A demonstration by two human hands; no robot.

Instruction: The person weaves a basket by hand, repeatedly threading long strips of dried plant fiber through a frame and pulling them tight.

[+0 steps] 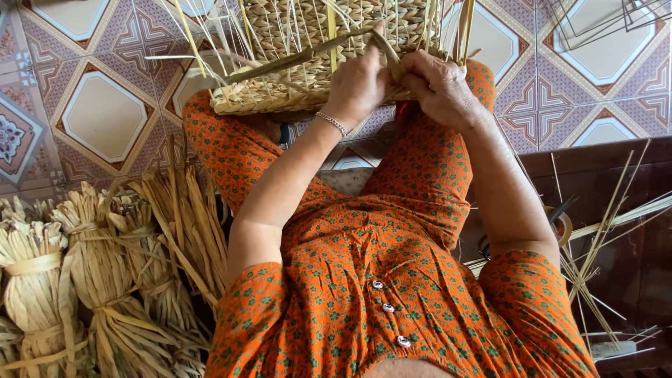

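Resting across the person's knees, a half-woven basket of pale straw-coloured fibre lies tilted, its mouth toward the top of the view. Whether anything lies inside it cannot be told; only the woven wall and base edge show. Loose upright stakes of the same fibre fan out from its rim in all directions.

The left hand is curled closed against the near edge of the basket, fingers pinching a flat strand that runs off to the left across the weave. A thin silver bracelet sits on that wrist. The right hand is just beside it, nearly touching, also folded shut with its fingers tucked into the basket's edge; what exactly it grips is hidden beneath the knuckles.

The person wears an orange garment with a small green flower print and white buttons down the front.

On the patterned tile floor, to the person's left, tied bundles of dried fibre stand close together, each bound round the middle with a strip of the same stuff. On the person's right, on a dark wooden surface, thin loose stalks lie scattered, with a roll of tape among them.
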